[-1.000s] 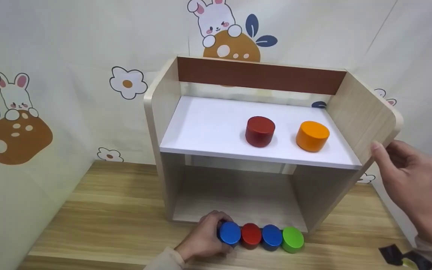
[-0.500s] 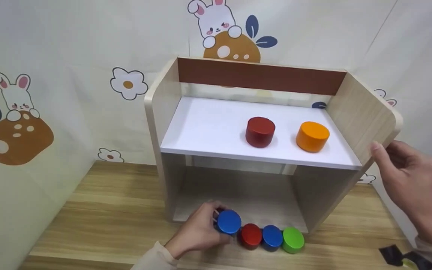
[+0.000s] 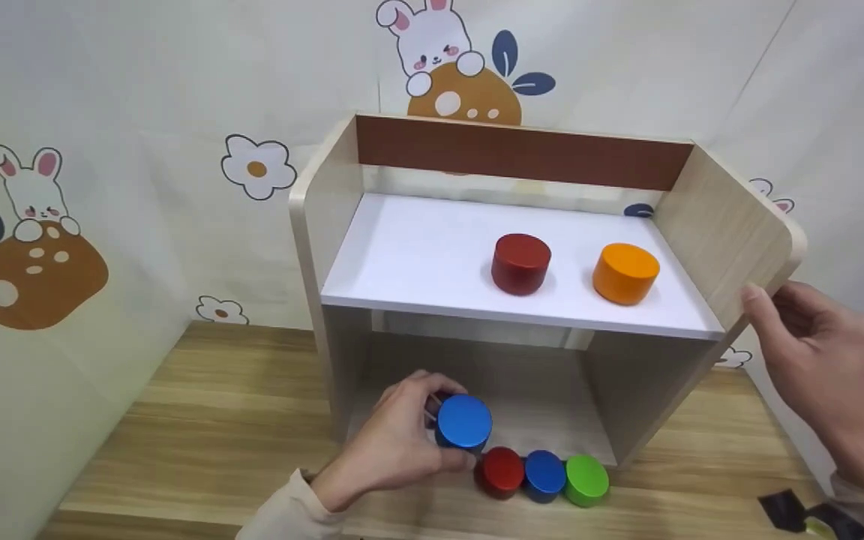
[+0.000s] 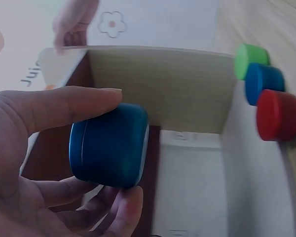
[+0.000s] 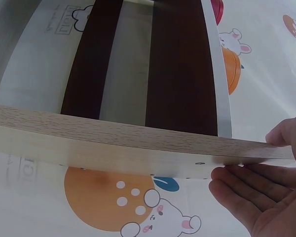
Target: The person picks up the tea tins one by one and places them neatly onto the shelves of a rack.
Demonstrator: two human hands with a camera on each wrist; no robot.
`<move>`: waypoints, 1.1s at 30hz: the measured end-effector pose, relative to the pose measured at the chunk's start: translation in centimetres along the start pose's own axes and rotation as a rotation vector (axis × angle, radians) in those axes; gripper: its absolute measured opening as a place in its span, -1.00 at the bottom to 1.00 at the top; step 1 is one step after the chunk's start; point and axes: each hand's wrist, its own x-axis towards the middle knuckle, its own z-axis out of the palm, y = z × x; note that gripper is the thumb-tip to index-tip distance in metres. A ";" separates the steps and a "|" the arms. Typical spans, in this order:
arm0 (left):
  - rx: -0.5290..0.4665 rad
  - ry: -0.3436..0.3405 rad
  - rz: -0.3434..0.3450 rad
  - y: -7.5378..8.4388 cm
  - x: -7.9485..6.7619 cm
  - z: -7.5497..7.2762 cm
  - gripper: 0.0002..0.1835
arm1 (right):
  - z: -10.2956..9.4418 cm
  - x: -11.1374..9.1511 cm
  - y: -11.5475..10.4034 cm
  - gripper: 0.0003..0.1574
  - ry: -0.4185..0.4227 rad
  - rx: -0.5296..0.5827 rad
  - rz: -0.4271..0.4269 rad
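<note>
My left hand (image 3: 387, 446) holds a round blue tin (image 3: 464, 421) between thumb and fingers, lifted in front of the shelf's lower compartment. The left wrist view shows the tin (image 4: 111, 145) from its side, with a thin seam around it. Below and to the right, a red tin (image 3: 502, 472), another blue tin (image 3: 544, 475) and a green tin (image 3: 587, 480) stand in a row at the shelf's front. At the far right, my right hand (image 3: 829, 360) grips the front edge of the wooden shelf's side panel (image 3: 739, 232), thumb inside and fingers outside.
On the white upper board (image 3: 417, 247) stand a dark red tin (image 3: 520, 264) and an orange tin (image 3: 625, 274). The shelf rests on a wood-grain table (image 3: 229, 420) against a patterned wall covering (image 3: 162, 90). A black item (image 3: 784, 510) lies near the right sleeve.
My left hand has lifted the blue tin out of the left end of the row and raised it toward the lower compartment. The right hand stays on the side panel.
</note>
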 end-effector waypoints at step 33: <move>0.035 0.043 0.105 6.5 0.5 -6.0 -0.41 | 0.0 -0.1 -0.1 -0.63 -0.022 -0.037 -0.022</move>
